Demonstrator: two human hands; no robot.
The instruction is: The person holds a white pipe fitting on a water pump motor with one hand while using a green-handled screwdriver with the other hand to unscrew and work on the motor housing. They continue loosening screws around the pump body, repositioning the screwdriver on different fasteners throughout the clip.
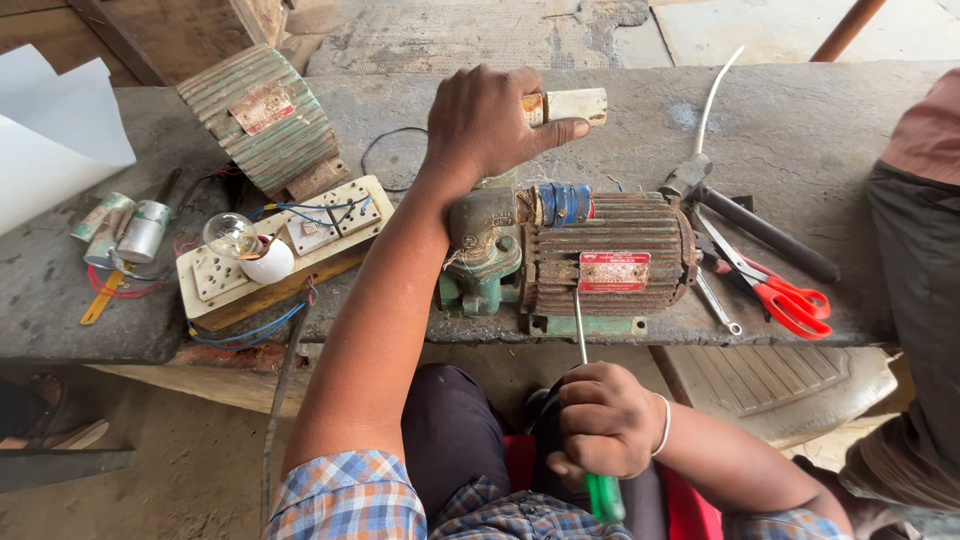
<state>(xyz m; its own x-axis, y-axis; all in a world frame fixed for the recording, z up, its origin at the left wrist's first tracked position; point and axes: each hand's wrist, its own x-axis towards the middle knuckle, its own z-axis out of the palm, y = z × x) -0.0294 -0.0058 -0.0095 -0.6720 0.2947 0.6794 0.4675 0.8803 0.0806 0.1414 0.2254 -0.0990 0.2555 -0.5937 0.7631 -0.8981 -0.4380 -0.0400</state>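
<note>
rusty pump motor (590, 262) lies frame centre on the bench (800, 130). screwdriver (585, 390) is gripped in the fisted right hand (605, 420), tip at the casing. left hand (490, 125), curled, rests above it, thumb extended. scissors (780, 290) at right.

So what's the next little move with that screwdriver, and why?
Probably a slow turn of the screwdriver. Its tip already sits against the motor just below the red plate, the right hand grips the green handle, and the left hand rests on top of the pump end, seemingly steadying it. Whether a screw sits there is too small to tell.
</note>
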